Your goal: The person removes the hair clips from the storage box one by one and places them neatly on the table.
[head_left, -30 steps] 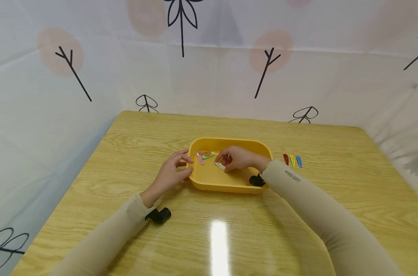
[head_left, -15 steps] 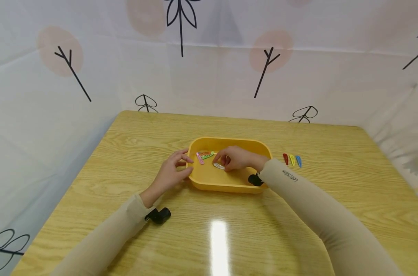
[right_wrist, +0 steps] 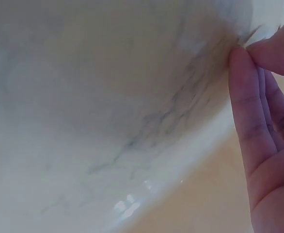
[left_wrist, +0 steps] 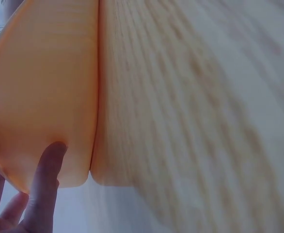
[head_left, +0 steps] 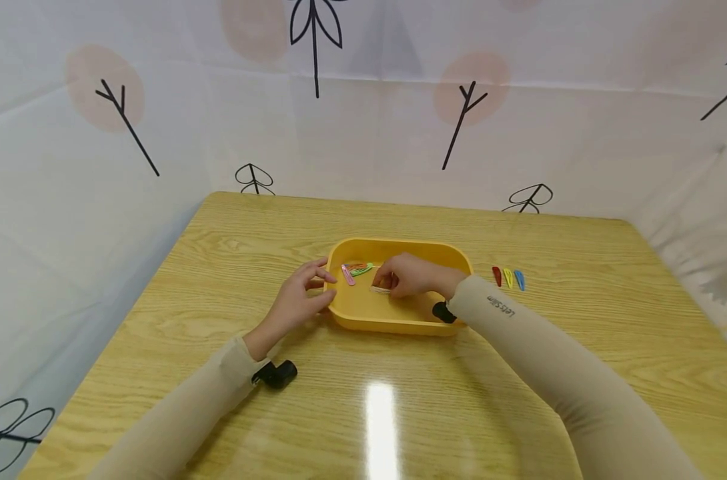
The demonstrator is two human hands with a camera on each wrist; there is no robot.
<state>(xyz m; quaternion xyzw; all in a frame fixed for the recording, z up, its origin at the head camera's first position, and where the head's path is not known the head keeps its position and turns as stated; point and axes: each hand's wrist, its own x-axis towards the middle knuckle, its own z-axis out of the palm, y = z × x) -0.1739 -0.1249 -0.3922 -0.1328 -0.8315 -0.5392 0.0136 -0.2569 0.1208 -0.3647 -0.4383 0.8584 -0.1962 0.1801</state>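
R hand (head_left: 416, 275) reaches down into a shallow yellow plastic tray w/ rounded corners (head_left: 399, 327); its thumb & fingertips are pressed together, pinching a slim white hair clip (head_left: 378, 290) just above or on the tray floor, can't tell which; R wrist view shows the pinch, but clip there is mostly hidden & too blurred to make out. L hand (head_left: 303, 295) is at the tray's L end, fingers spread & loosely curved at the rim; in L wrist view one fingertip (left_wrist: 59, 148) is against the outer wall.

Also in tray, L of the white clip: pink hair clip (head_left: 348, 275), nearest the L end; green hair clip (head_left: 361, 271) beside it; orange hair clip (head_left: 355, 266) just behind the green, bunched close.

Outside, R of tray on light wood-grain table (head_left: 339, 407): dark red clip (head_left: 497, 277), yellow clip (head_left: 508, 279), blue clip (head_left: 521, 281), side by side in a row, L to R; beige sleeves (head_left: 183, 413) on both arms; white cloth backdrop w/ black plant drawings (head_left: 369, 140) behind.
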